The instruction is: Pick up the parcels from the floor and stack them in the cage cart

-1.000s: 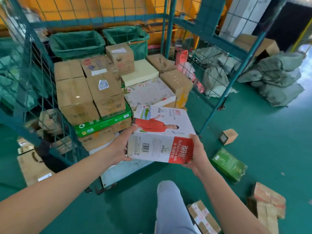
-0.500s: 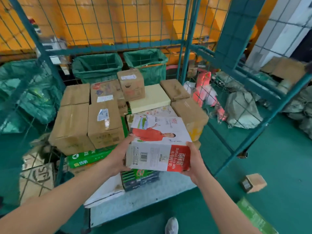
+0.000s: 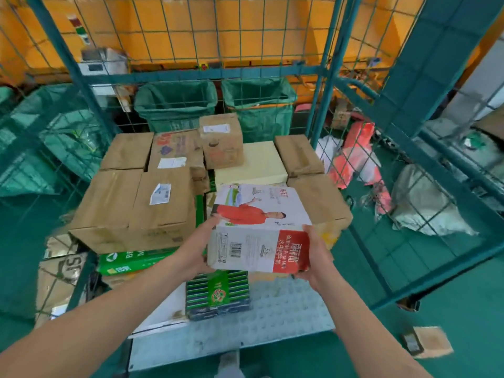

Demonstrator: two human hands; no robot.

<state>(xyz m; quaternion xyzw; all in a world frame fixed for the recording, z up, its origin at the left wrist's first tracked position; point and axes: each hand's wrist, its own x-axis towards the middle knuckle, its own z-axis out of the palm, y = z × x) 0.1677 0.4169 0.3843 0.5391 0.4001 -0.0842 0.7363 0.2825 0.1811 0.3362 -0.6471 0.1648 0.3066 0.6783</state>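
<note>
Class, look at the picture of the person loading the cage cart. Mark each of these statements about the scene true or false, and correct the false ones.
1. Both hands hold the milk carton box. True: the left hand grips its left side and the right hand its right side.
2. The cage cart holds no parcels yet. False: many brown cardboard boxes are already stacked in it.
3. A small brown box lies on the green floor outside the cart. True.
4. The milk carton box is plain brown. False: it is white and red with a printed picture.
5. Two green bags stand behind the cart's mesh. True.
</note>
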